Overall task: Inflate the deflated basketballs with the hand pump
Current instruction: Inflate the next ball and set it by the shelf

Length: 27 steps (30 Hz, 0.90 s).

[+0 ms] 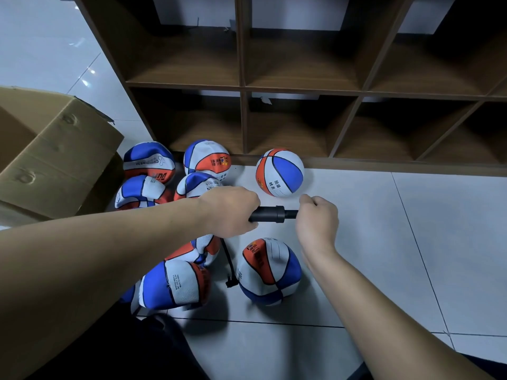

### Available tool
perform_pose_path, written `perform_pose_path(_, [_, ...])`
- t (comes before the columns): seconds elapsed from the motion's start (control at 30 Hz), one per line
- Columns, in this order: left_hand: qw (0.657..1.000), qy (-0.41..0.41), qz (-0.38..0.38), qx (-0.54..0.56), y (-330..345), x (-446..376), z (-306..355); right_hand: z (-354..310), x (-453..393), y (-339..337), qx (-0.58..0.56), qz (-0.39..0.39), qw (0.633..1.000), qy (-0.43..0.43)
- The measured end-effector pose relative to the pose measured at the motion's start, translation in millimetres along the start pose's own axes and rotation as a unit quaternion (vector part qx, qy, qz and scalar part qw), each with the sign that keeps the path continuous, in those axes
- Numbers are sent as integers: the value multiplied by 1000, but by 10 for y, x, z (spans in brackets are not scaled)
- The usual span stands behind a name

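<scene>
Your left hand [229, 209] grips the pump [270, 214]; your right hand [318, 218] grips its handle. The hose [229, 266] at six o'clock could yank free of the ball [267, 271].

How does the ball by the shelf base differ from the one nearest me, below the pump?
The ball by the shelf is round and full; the near ball is slumped, with a flattened, creased top. The shelf ball rests against the wooden shelf unit's base; the near ball lies in the open beside the pump hose. Both share red, white and blue panels.
</scene>
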State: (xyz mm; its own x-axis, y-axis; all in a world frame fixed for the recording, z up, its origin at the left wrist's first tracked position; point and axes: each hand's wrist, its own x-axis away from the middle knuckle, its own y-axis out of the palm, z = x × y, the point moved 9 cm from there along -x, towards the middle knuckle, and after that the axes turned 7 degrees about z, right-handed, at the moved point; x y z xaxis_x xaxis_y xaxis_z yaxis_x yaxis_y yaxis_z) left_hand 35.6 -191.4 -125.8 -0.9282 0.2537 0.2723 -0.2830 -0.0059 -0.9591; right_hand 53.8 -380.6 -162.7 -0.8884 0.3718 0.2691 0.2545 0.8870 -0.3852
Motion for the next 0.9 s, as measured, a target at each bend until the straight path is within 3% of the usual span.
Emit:
perform_pose_path(0.57, [1000,14,-7,25,8,-16,104,-114,90,141,10,-81,996,-33])
perform_pose_path(0.7, [998,5,-36,51,51,-12,42,-24,-129,17,25,-89,996,1])
perform_pose_path(0.9, [997,-6,-61,45,110,12,-97,364,-472,-468,-8,-25,996,87])
